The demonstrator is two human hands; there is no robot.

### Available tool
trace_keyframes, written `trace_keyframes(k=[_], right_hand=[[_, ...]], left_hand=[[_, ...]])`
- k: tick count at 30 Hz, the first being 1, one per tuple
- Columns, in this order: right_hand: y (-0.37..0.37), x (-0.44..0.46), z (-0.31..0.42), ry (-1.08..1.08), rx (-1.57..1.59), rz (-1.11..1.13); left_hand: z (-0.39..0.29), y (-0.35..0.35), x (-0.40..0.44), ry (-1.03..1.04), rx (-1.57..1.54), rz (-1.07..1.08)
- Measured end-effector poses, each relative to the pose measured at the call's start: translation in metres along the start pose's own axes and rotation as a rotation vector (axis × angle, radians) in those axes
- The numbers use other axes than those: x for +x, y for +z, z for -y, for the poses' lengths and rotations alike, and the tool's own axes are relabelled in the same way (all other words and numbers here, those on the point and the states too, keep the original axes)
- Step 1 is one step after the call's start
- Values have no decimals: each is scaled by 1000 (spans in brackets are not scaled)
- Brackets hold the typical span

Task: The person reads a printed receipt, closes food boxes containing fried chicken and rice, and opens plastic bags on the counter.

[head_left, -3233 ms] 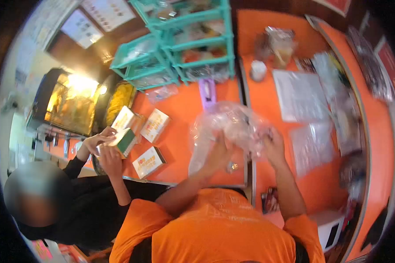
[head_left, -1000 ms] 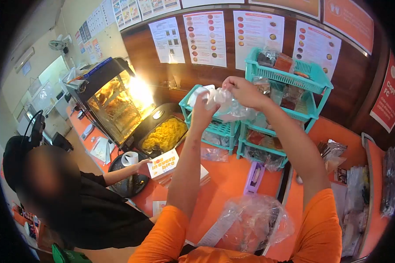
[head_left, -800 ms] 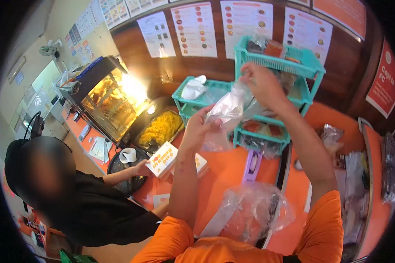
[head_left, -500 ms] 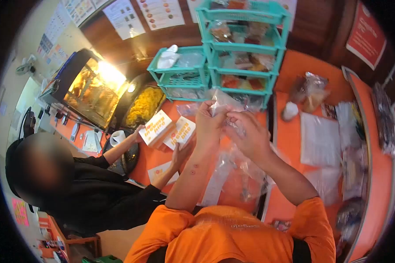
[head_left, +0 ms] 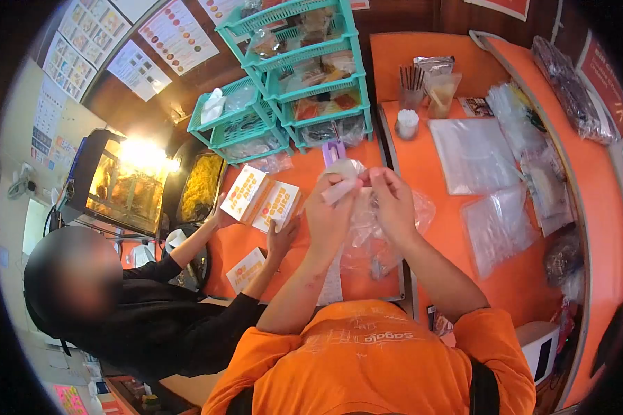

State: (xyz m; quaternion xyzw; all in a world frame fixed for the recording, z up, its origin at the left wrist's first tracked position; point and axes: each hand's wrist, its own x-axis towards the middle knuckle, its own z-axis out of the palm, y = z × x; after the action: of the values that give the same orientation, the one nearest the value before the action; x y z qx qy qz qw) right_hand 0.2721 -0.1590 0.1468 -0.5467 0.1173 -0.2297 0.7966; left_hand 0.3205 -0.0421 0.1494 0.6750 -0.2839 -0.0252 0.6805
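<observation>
My left hand (head_left: 329, 218) is closed around a whitish, partly rolled strip (head_left: 340, 188), whose exact kind I cannot make out. My right hand (head_left: 394, 211) is right beside it, thumb and fingers pinched together near the strip's end; what they pinch is too small to name. Under both hands a crumpled clear plastic bag (head_left: 374, 238) lies on the orange counter (head_left: 301, 259). Just beyond my left hand is a purple object (head_left: 333, 152), partly hidden.
At left a person in black holds two white-and-orange food boxes (head_left: 259, 197); another box (head_left: 247, 270) lies below. Teal stacked baskets (head_left: 318, 86) stand at the back, near a lit display case (head_left: 128, 180). Clear plastic bags (head_left: 474, 155) and a cup of sticks (head_left: 412, 83) are at right.
The view has turned to the right. My hands stay close together, and the whitish strip in my left hand shows more plainly. The person at left still holds the boxes, now tilted differently.
</observation>
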Motion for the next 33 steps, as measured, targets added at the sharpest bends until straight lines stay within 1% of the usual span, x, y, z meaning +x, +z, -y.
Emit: trace_keyframes(k=[1, 2, 3, 4, 5, 6, 7, 8, 9, 10, 11, 12, 13, 15, 16, 17, 18, 20, 21, 22, 23, 24, 26, 27, 28, 29, 30, 31, 32, 33], right_hand=[[0, -8, -1, 0, 7, -2], [-3, -14, -1, -169, -117, -13], [-4, -19, 1, -334, -242, -27], [-3, -22, 5, -328, -236, -32], [0, -27, 10, -399, -360, -18], [0, -30, 13, -468, -486, -4], [-3, -29, 11, -457, -484, -12], [-4, -27, 8, -374, -456, -16], [-6, -23, 6, -293, -426, -19], [-10, -22, 8, -288, -425, -26], [-14, -21, 12, -151, -333, 30], [-17, -22, 13, -13, -240, 87], [-19, -22, 11, -7, -239, 84], [-22, -23, 7, -52, -33, 130], [-24, -25, 6, -46, -32, 129], [-26, -26, 6, -10, 55, 146], [-27, -24, 6, 23, 142, 165], [-33, -23, 4, 25, 117, 167], [-35, -23, 4, 27, 91, 167], [-33, -23, 5, 26, 90, 164], [-30, -25, 8, 37, 160, 121], [-28, -26, 11, 47, 230, 78], [-27, -30, 19, 77, 277, 61], [-28, -30, 21, 104, 323, 48], [-31, -29, 17, 102, 323, 45], [-36, -28, 9, 25, 238, 63], [-37, -28, 8, -50, 151, 82], [-38, -29, 10, -48, 151, 79], [-38, -33, 16, -56, 42, 99], [-37, -34, 20, -67, -66, 119]], left_hand=[[-8, -3, -2, -29, 85, -75], [-13, -3, 0, -53, 171, -150], [-14, -5, 0, -53, 177, -146], [-15, -7, 0, 34, 324, -109], [-16, -7, -1, 119, 469, -68], [-20, -6, -2, 110, 472, -58], [-28, -4, -2, 151, 554, 11], [-34, -5, -4, 192, 634, 82], [-38, -5, -8, 187, 635, 92], [-41, -6, -11, 79, 557, 171], [-42, -9, -13, -30, 478, 247], [-40, -13, -15, -37, 479, 250], [-36, -17, -15, -80, 493, 242], [-24, -22, -14, -125, 505, 236], [-17, -22, -14, -176, 278, 183], [-14, -22, -13, -221, 50, 127], [-15, -20, -11, -219, 50, 124], [-19, -12, -10, -280, -420, 26], [-21, -10, -10, -279, -420, 27], [-22, -9, -12, -235, -420, -3], [-23, -7, -13, -192, -419, -35], [-25, -4, -12, -194, -419, -32], [-28, 0, -12, -56, -417, -68], [-26, -1, -13, -57, -417, -66], [-24, -4, -14, -41, -310, -36], [-23, -6, -14, -25, -204, -6], [-25, -9, -12, -26, -205, -3], [-29, -11, -11, -136, -147, 73], [-33, -12, -11, -246, -88, 147], [-37, -9, -11, -247, -87, 147]])
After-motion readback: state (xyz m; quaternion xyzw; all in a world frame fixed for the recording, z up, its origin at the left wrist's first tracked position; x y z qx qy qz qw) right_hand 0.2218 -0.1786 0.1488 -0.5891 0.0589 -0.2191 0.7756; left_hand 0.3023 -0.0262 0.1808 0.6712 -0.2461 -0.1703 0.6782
